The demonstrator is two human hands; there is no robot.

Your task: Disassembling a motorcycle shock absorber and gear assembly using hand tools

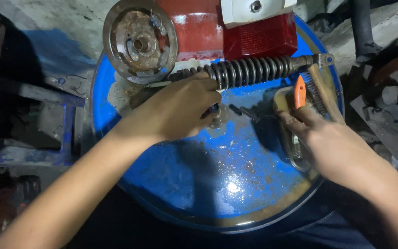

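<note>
Just left hand (180, 110) gripping shock absorber (249, 70); right hand (332, 147) beside wire brush (316, 92).

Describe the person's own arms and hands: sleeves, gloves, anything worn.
Both arms are bare up to the frame edge, with no sleeves in view. The left hand and right hand wear no gloves. No rings, watch or wristband show on either. Dark smudges of grime mark the right hand's fingers.

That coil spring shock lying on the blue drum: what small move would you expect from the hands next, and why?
Probably the right hand lifts a tool from the tray toward the shock absorber. That hand rests at the tray beside the wire brush and an orange-handled tool, while the left hand lies on the shock's thin end on the blue drum.
</note>
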